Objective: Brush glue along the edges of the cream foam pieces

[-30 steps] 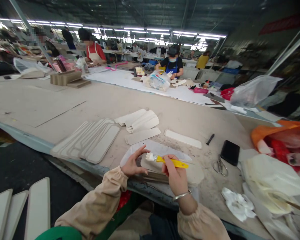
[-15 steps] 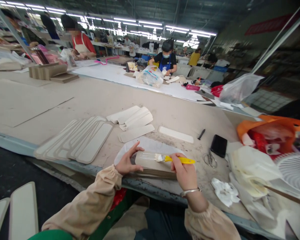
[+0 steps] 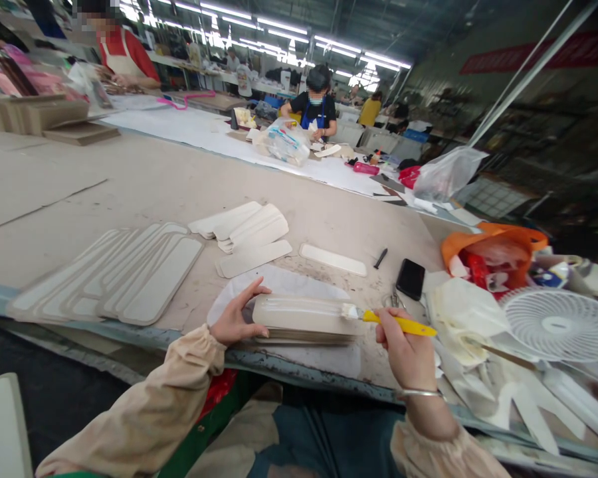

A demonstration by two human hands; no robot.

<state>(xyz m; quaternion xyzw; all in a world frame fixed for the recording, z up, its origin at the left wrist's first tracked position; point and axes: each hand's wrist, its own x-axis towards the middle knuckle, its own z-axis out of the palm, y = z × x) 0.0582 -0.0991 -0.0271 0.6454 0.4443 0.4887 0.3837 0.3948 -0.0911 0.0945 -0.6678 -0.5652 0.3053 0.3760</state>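
Note:
A stack of beige rounded panels (image 3: 303, 318) lies near the table's front edge on a white sheet (image 3: 279, 280). My left hand (image 3: 239, 315) rests at the stack's left end, thumb and fingers spread around its corner. In my right hand (image 3: 406, 348) is a yellow-handled brush (image 3: 408, 325), its pale bristles on the top panel near the right end. A glossy wet streak runs along that panel from the left to the bristles. Left of the stack, several grey-edged panels (image 3: 154, 282) overlap in a fan. Behind it lie small white strips (image 3: 254, 226) and one separate strip (image 3: 333, 259).
At the right are a black phone (image 3: 410, 279), scissors partly covered by my right hand's side, an orange bag (image 3: 493, 249), a white fan (image 3: 558, 325) and crumpled sheets (image 3: 468, 315). Across the table, a person in a blue apron (image 3: 313, 114) works behind a plastic bag (image 3: 284, 141).
My right hand has drawn the brush rightward along the top panel, and the wet streak is longer. The left hand stays by the stack's left end. The camera view has shifted right.

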